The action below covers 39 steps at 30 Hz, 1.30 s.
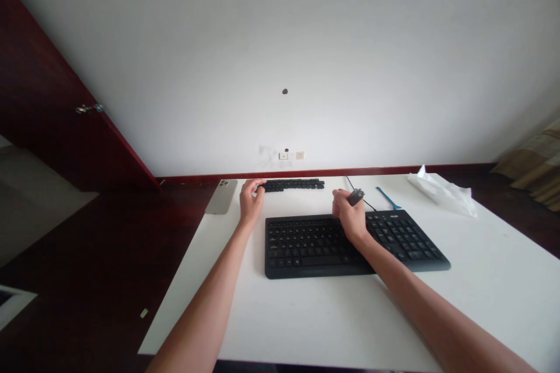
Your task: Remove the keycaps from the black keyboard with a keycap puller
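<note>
Along the far edge of the white table [490, 285], a row of loose black keycaps [293, 185] is laid out, its left end touched by the curled fingers [259, 185] of the left hand [252, 201]; whether a keycap is gripped there cannot be told. A small dark grey object [356, 197] is clamped between the thumb and fingers of the right hand [350, 217], which is held over the top edge of a black keyboard [315, 250]. A thin black cable [366, 203] is seen running behind that hand. A blue plastic tool [387, 198] is placed just beyond the keyboard, a grey smartphone [221, 196] at the far left corner, and crumpled white tissue [441, 193] towards the far right corner.
</note>
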Available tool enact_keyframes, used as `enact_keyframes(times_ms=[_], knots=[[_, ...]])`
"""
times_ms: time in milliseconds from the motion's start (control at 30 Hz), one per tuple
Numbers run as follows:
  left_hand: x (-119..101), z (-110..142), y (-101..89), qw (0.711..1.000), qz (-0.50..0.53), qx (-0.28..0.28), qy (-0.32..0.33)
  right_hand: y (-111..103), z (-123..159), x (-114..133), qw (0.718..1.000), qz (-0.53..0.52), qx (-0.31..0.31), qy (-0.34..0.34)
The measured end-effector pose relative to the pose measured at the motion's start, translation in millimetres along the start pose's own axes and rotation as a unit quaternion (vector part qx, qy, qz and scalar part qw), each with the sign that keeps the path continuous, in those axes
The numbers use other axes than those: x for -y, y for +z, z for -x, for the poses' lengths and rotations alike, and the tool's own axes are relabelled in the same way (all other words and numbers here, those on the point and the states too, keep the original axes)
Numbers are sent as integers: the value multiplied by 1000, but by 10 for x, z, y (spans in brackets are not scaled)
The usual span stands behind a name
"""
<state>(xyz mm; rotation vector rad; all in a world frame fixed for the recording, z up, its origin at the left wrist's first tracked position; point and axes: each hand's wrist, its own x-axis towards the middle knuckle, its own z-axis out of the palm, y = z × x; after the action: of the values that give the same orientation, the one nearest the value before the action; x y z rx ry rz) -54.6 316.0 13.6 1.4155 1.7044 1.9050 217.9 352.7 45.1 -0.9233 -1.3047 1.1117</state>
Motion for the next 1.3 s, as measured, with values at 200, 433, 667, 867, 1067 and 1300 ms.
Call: enact_keyframes(times_ms=[200,433,667,867,1067,1300], knots=[[-517,165,214,962,-146,161,167,-128,-98,223,959,-250,-21,131],[-767,432,429,931,-85,333,120,-166,-45,365,903,-368,18,222],[-654,386,409,949,-73,297,79,92,133,184,920,-295,80,245],[-591,382,440,950,-63,304,41,163,220,103,928,-228,129,266],[-599,374,437,947,-76,310,31,156,283,137,933,-196,171,248],[-622,370,430,935,-98,341,14,199,477,158,975,-76,120,172]])
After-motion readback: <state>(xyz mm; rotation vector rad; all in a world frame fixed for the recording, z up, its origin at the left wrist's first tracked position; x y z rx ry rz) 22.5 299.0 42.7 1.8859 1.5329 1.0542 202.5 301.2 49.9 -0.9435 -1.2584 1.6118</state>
